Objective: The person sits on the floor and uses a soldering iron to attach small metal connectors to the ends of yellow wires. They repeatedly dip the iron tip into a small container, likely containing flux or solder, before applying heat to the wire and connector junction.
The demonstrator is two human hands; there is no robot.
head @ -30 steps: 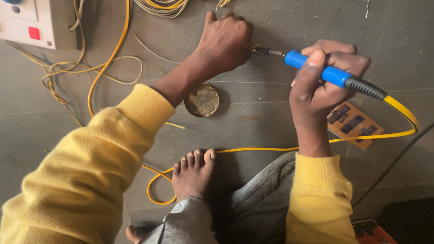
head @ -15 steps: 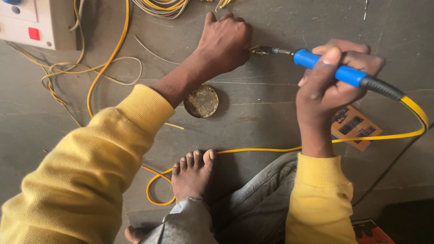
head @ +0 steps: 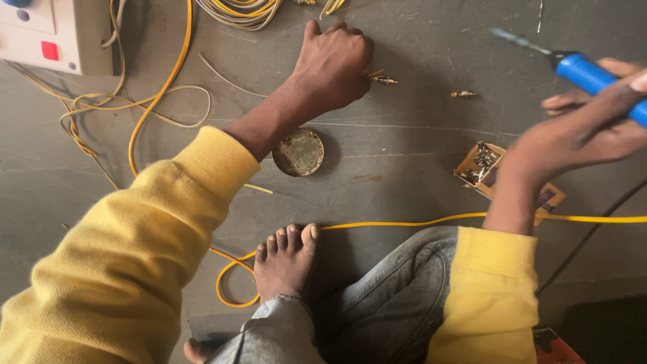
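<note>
My left hand [head: 333, 64] is closed in a fist on the grey floor, pinching a small metal connector [head: 384, 80] whose tip sticks out to its right. My right hand [head: 583, 131] is raised at the right edge, gripping a blue-handled soldering iron [head: 586, 71] with its thin metal tip pointing up and left, well away from the connector. A second small metal part [head: 465, 94] lies loose on the floor between the two hands. A small round tin [head: 298, 152] sits just below my left wrist.
A small circuit board [head: 480, 164] lies under my right wrist. A yellow cable [head: 404, 223] runs across the floor past my bare foot [head: 286, 259]. A white switch box [head: 40, 34] and tangled yellow wires [head: 101, 111] fill the upper left.
My right hand has pulled the soldering iron away to the right and upward, off the connector that my left hand holds. My left hand has stayed in place.
</note>
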